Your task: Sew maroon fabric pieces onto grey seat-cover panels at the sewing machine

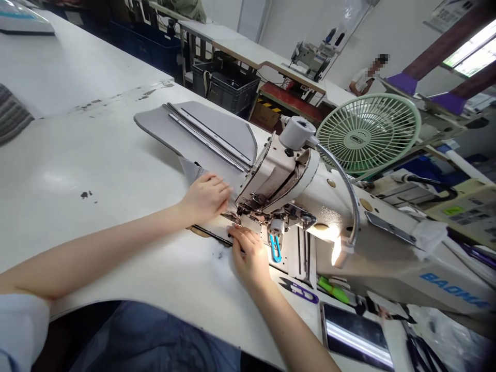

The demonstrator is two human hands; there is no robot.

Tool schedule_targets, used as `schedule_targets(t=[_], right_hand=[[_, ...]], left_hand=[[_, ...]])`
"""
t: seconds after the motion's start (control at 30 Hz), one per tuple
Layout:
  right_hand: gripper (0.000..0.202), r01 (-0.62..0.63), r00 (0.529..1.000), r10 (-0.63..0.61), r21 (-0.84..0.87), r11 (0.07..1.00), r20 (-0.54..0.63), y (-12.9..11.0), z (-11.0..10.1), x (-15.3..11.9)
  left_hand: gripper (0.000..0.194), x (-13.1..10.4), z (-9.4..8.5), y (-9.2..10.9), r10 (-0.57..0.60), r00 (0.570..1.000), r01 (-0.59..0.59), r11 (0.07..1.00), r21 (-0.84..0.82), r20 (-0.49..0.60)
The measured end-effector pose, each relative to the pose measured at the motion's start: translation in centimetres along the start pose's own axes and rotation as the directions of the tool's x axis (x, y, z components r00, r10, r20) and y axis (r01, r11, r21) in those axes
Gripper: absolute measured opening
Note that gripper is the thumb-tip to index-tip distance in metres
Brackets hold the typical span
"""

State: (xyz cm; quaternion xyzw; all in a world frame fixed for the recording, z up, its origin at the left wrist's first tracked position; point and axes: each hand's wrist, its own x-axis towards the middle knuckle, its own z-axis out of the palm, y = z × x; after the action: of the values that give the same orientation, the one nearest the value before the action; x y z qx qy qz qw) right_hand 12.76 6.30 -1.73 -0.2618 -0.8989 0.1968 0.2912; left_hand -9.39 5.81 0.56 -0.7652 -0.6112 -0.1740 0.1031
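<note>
A grey fabric panel [228, 121] with dark edging and zip-like strips lies on the white table, its near end running under the head of a sewing machine [267, 170]. My left hand [207, 199] is closed on the near edge of the panel, where the cloth bunches up beside the fingers. Close to the needle area, my right hand [250, 253] rests on the machine bed, fingers stretched forward and thumb a little apart. Its fingertips are beside the presser foot, and I see nothing held in it. The machine head hides the stitching point.
To the right lie purple-handled thread snips [300, 290], a green-handled tool [333, 289] and a phone [356, 333]. A green fan [368, 134] stands behind the machine. Across the aisle are a grey crate [227, 85], another sewing machine [312, 57] and a person [362, 80].
</note>
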Motion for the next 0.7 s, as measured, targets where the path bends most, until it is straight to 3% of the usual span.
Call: schedule_targets(t=[0.17, 0.27, 0.33, 0.47, 0.57, 0.6, 0.63, 0.67, 0.7], right_hand=[[0.029, -0.012, 1.000, 0.012, 0.003, 1.000, -0.016, -0.1, -0.2, -0.3], [0.027, -0.015, 0.999, 0.015, 0.000, 1.000, -0.033, -0.2, -0.4, -0.6], [0.027, -0.006, 1.000, 0.006, -0.011, 1.000, -0.024, -0.3, -0.5, -0.9], [0.029, 0.012, 1.000, -0.012, 0.004, 1.000, 0.014, -0.7, -0.5, -0.9], [0.030, -0.081, 0.995, 0.076, 0.094, 0.992, 0.061, -1.3, 0.1, 0.0], [0.031, -0.161, 0.985, 0.145, 0.170, 0.972, 0.098, -1.6, 0.4, 0.5], [0.033, -0.272, 0.959, 0.235, 0.278, 0.921, 0.158, -1.8, 0.7, 1.2], [0.033, -0.409, 0.910, 0.332, 0.413, 0.814, 0.248, -2.1, 1.1, 1.8], [0.032, -0.542, 0.840, 0.407, 0.538, 0.646, 0.358, -2.3, 1.4, 2.6]], left_hand=[[0.038, -0.3, 0.2, -0.6, -0.101, 0.990, 0.096, 0.993, 0.062, 0.095], [0.036, -2.9, -1.0, -0.2, -0.106, 0.988, 0.099, 0.993, 0.065, 0.116], [0.034, -6.3, -2.9, 0.0, -0.088, 0.987, 0.083, 0.996, 0.041, 0.138], [0.031, -15.4, -8.3, -0.5, -0.060, 0.988, 0.079, 0.988, -0.135, 0.141], [0.031, -21.8, -12.4, -2.5, -0.257, 0.966, 0.253, 0.935, -0.247, 0.014], [0.032, -23.4, -13.5, -3.5, -0.388, 0.921, 0.369, 0.900, -0.232, -0.042], [0.035, -24.8, -14.3, -4.5, -0.555, 0.828, 0.525, 0.817, -0.237, -0.079], [0.039, -25.9, -14.9, -5.6, -0.714, 0.696, 0.669, 0.681, -0.297, -0.069], [0.045, -26.7, -15.2, -6.7, -0.842, 0.539, 0.769, 0.494, -0.406, -0.004]])
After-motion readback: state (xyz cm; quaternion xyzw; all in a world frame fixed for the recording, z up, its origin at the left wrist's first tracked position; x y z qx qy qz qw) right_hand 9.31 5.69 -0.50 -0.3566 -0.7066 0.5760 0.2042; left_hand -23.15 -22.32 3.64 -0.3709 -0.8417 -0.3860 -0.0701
